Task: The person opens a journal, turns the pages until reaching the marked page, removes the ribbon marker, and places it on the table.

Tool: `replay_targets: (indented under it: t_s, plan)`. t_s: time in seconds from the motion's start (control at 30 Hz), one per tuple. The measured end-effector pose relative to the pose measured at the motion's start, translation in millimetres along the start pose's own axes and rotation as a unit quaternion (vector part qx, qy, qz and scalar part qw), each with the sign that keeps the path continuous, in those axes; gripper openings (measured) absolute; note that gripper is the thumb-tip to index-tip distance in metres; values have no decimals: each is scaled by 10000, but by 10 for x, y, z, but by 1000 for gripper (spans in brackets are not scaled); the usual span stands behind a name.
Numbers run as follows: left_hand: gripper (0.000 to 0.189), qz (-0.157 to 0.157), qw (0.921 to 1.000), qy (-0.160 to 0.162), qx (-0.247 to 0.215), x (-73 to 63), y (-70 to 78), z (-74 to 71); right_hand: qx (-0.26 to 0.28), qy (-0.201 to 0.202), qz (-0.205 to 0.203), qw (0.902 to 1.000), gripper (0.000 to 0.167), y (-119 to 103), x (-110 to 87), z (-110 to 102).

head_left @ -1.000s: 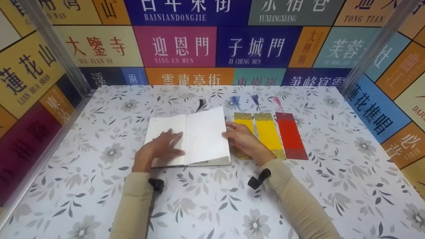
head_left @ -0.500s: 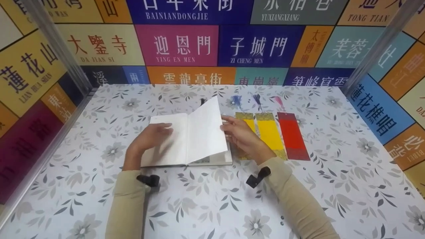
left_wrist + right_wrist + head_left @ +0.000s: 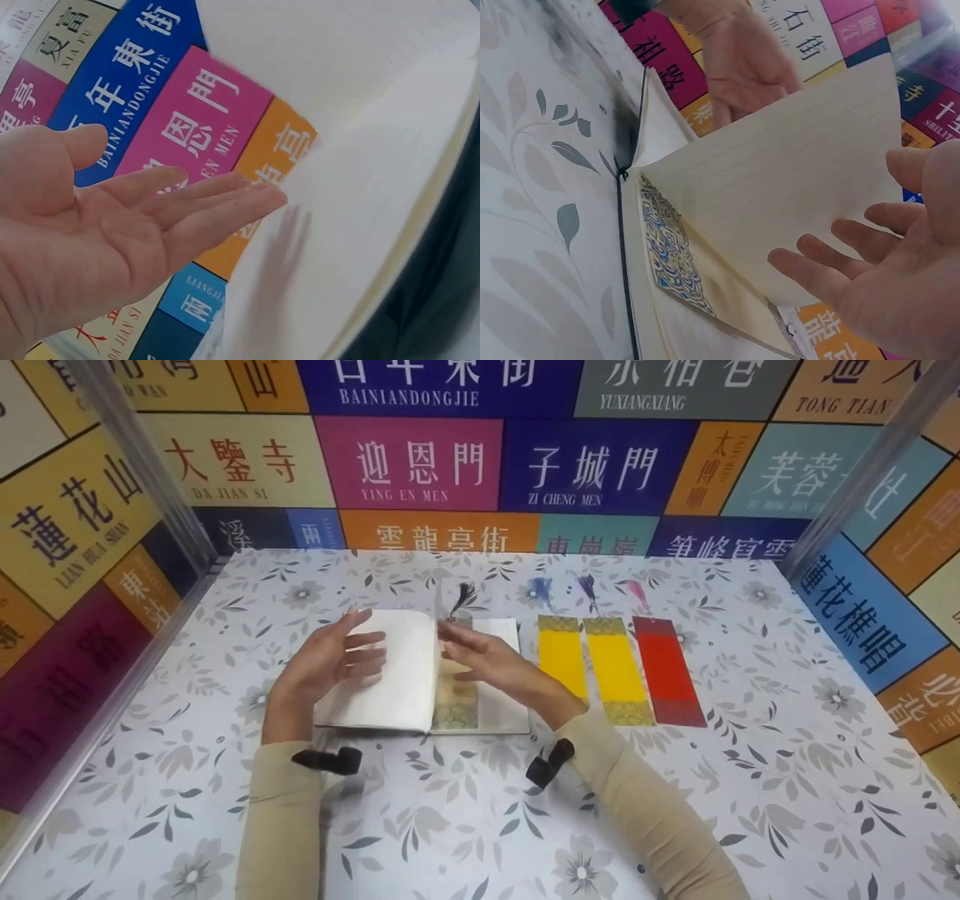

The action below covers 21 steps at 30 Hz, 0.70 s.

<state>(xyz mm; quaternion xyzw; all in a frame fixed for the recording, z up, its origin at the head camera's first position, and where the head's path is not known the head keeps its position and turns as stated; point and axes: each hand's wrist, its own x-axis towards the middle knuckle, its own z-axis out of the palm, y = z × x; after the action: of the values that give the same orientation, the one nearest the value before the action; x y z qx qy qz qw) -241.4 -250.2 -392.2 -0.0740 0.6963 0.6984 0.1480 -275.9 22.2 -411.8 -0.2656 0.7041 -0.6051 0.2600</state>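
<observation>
An open notebook (image 3: 504,671) lies on the table with a turned leaf (image 3: 780,165) standing up near its spine in the right wrist view. On its right side, close to the spine, lies a bookmark (image 3: 671,244) with a patterned end and a black tassel (image 3: 465,594) beyond the top edge. My right hand (image 3: 499,664) has its fingers extended against or right beside the leaf; contact is hard to tell. Over the left page my left hand (image 3: 319,664) is spread, palm facing inward, holding nothing. In the left wrist view its fingertips (image 3: 274,196) are close to the paper.
Two yellow bookmarks (image 3: 562,660) and a red bookmark (image 3: 669,671) lie in a row right of the notebook, with blue, dark and pink tassels above them. A floral cloth (image 3: 450,825) covers the table. Panels with lettering (image 3: 411,465) stand behind and at both sides.
My right hand has moved left, swinging the leaf over from the right side and uncovering the bookmark. My left hand has lifted off the left page and opened, shifting slightly left.
</observation>
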Motion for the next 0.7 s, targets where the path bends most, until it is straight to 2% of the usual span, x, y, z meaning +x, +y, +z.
replay_targets:
  t_s: [0.1, 0.2, 0.4, 0.5, 0.6, 0.7]
  plan:
    - [66, 159, 9997, -157, -134, -21, 34, -3, -715, -72, -81, 9974, 59, 5, 57, 112]
    - [67, 130, 9998, -135, -62, -37, 68, -3, -1351, -125, -167, 9906, 59, 25, 100, 209]
    - [76, -103, 9966, 73, 812, -48, 90, -21, -2540, -349, -373, 9659, 60, 78, 150, 389]
    - [72, -141, 9905, 273, 1341, -69, 77, -61, -3166, -500, -443, 9462, 60, 87, 173, 478]
    - [67, -209, 9801, 625, 1872, -103, 81, -76, -3619, -669, -512, 9284, 60, 96, 178, 529]
    - [65, -296, 9681, 953, 2298, -138, 106, -70, -3905, -766, -416, 9165, 61, 105, 164, 530]
